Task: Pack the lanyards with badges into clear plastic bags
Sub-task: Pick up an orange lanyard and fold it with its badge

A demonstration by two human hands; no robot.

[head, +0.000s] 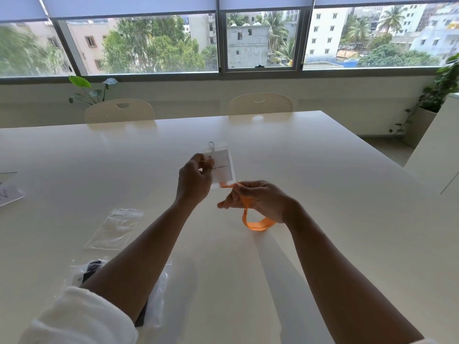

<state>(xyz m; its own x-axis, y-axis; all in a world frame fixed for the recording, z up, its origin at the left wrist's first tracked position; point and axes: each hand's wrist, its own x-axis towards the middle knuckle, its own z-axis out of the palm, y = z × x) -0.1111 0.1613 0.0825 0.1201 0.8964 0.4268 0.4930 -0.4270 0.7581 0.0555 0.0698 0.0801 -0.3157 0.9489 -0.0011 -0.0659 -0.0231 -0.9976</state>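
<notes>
Rolled white sleeve (82, 319) at lower left, cut off by the frame edge; the right forearm leaves the frame at lower right. Under the left forearm lies a filled bag (155, 306), clear plastic with something dark inside; the arm hides most of it, contents not identifiable.

White table (347, 219), large and glossy, fills most of the view. Beyond its far edge, two pale perforated chairs (119, 111), only the backs visible. Wide window (223, 40) behind them with blinds partly lowered, buildings and trees outside. Potted plant (437, 95) at right, partly cut off; smaller leafy plant (87, 90) at left behind the chair.

Empty bag (115, 228), clear plastic, lies flat on the table left of the left forearm. Sheet of paper (8, 193) at the left edge, mostly out of frame, print unreadable.

Left hand (195, 180) raised above mid-table, fingers curled, pinching the left edge of the badge (221, 167), a clear sleeve with a white card; its text is too small to read. Small metal clip at the badge top.

Right hand (258, 199) just right of and below the badge, fingers curled around the orange lanyard (258, 223). The strap runs from the badge's lower edge through the fist, and a loop hangs below the wrist, near the tabletop; contact cannot be told.
</notes>
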